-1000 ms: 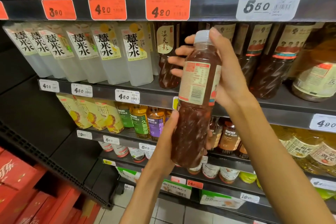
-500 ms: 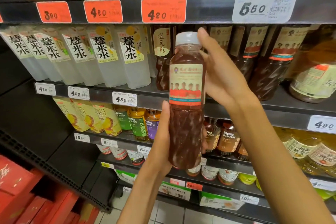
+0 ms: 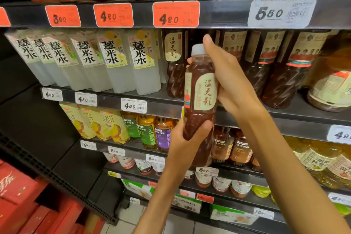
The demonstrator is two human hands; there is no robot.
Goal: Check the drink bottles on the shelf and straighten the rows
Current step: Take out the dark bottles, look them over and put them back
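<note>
With my left hand [image 3: 185,145] gripping its base and right hand [image 3: 226,80] its neck, I've turned the dark bottle [image 3: 199,100] label-forward before the shelf's [image 3: 296,114] front edge, ready for reshelving.

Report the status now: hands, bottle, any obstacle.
Left hand grips dark bottle low; right hand grips it near the white cap. Bottle off the shelf, upright. Nothing in the way.

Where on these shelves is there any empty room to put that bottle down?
A gap shows between the cream-label dark bottle and the dark bottles to its right, partly hidden by the held bottle. Black shelving left of the yellow packs is bare. Elsewhere rows stand packed.
</note>
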